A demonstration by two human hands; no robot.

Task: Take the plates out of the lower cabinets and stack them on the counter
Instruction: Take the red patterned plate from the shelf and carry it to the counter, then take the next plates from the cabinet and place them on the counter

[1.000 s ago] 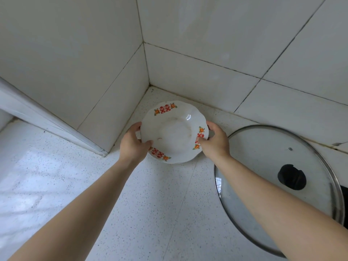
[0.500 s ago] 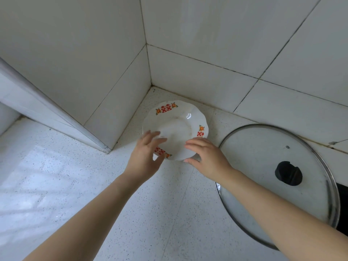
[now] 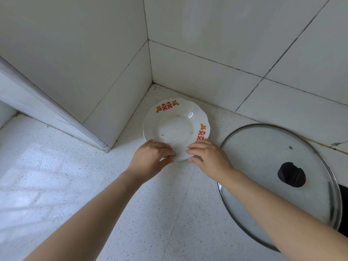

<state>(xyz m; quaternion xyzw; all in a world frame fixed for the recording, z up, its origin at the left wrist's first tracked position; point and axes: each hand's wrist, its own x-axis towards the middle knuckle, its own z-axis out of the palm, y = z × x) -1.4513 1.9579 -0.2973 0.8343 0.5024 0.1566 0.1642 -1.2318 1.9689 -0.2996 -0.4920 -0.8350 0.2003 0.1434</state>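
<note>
The plate (image 3: 175, 127) lies flat, face up (round, no long axis); left hand (image 3: 150, 160) and right hand (image 3: 209, 159), loose before, now pinch its near rim.

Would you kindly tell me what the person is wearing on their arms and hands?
The left forearm and right forearm are bare, with no sleeve in view. The left hand and right hand show no glove, ring, watch or bracelet.

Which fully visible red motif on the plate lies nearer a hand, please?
On the plate, the right-rim motif, just beside the right hand; the far-rim motif lies well away.
</note>
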